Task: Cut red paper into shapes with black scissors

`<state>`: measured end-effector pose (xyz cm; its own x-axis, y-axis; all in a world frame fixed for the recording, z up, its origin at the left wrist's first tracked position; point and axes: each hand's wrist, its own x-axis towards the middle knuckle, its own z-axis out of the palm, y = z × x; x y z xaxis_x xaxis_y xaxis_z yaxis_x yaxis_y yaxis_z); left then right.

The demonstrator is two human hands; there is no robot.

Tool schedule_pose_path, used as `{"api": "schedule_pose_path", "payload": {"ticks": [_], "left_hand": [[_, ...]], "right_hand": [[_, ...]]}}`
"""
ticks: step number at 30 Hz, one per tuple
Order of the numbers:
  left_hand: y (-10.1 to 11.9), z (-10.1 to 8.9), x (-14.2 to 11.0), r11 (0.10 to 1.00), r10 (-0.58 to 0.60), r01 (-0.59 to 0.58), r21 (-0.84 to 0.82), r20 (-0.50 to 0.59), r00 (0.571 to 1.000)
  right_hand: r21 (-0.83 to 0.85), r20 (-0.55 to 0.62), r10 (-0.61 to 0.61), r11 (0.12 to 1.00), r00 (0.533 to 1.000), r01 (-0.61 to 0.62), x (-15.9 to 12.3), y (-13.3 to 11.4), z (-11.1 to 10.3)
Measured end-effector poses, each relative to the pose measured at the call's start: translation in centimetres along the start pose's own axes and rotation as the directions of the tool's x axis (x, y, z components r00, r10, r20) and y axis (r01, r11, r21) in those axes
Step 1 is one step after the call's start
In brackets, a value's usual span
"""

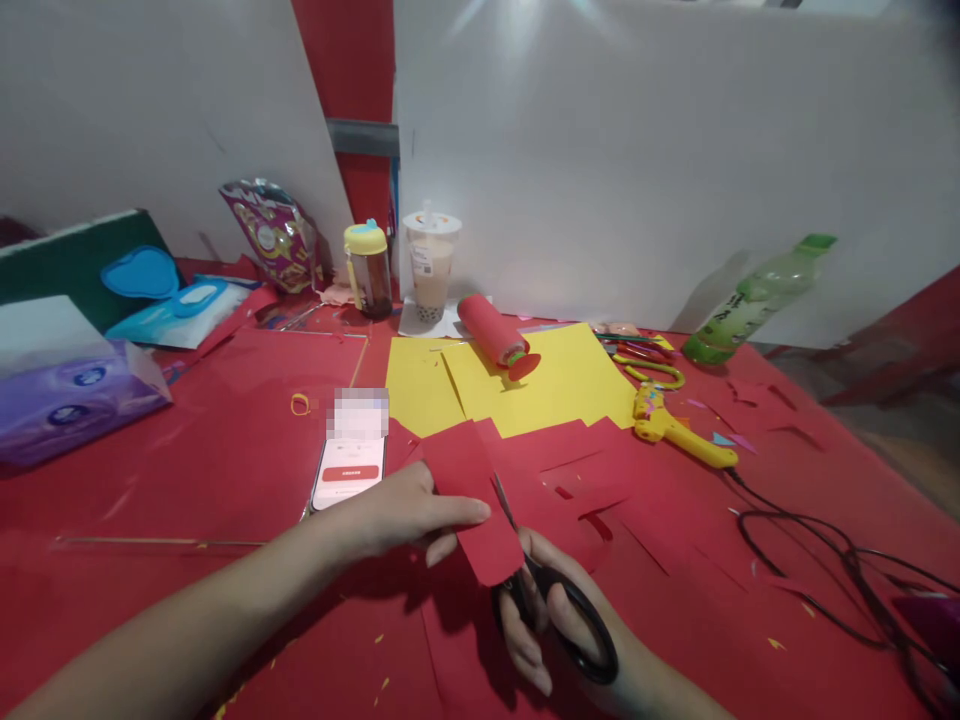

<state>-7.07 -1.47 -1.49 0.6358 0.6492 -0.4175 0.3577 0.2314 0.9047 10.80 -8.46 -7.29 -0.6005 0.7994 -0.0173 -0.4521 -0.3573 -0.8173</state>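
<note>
Holding red paper (463, 462) in the left hand (420, 508) and scissors (533, 594) in the right hand (573, 618).

Bare, slender forearms (217, 605) taper smoothly toward the wrists (334, 530), ending in bare hands (405, 507) with slim fingers (466, 512).

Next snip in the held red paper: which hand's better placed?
Likely right: the right hand holds the black-handled scissors, blades at the red paper; the left hand is occupied gripping that paper.

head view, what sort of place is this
Probably a craft workspace: scissors are held at a piece of red paper, and a yellow glue gun lies nearby. The wider venue can't be told.
</note>
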Motion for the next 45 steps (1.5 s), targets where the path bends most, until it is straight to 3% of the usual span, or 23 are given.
{"api": "schedule_pose_path", "payload": {"ticks": [12, 23, 28, 38, 45], "left_hand": [[-0.6, -0.2, 0.4, 0.997, -0.016, 0.019, -0.076, 0.034, 0.999], [-0.4, 0.8, 0.4, 0.970, 0.051, -0.012, -0.241, 0.156, 0.986], [-0.7, 0.8, 0.5, 0.967, 0.045, -0.009, -0.255, 0.135, 0.990], [-0.6, 1.0, 0.4, 0.980, -0.005, 0.018, -0.196, 0.067, 0.998], [-0.8, 0.8, 0.6, 0.977, 0.054, -0.035, -0.208, 0.086, 0.995]], "right_hand": [[-0.061, -0.047, 0.033, 0.997, 0.998, -0.036, -0.2, -0.3, 0.0], [0.017, 0.030, 0.028, 0.999, 0.999, -0.028, -0.5, 0.3, 0.0], [0.054, 0.016, 0.049, 0.997, 0.999, -0.050, -0.3, 0.1, 0.2], [-0.031, 0.014, 0.034, 0.999, 0.999, -0.033, -0.6, 0.1, -0.7], [-0.042, -0.047, -0.003, 0.999, 0.999, 0.001, -0.5, -0.2, 0.3]]}}
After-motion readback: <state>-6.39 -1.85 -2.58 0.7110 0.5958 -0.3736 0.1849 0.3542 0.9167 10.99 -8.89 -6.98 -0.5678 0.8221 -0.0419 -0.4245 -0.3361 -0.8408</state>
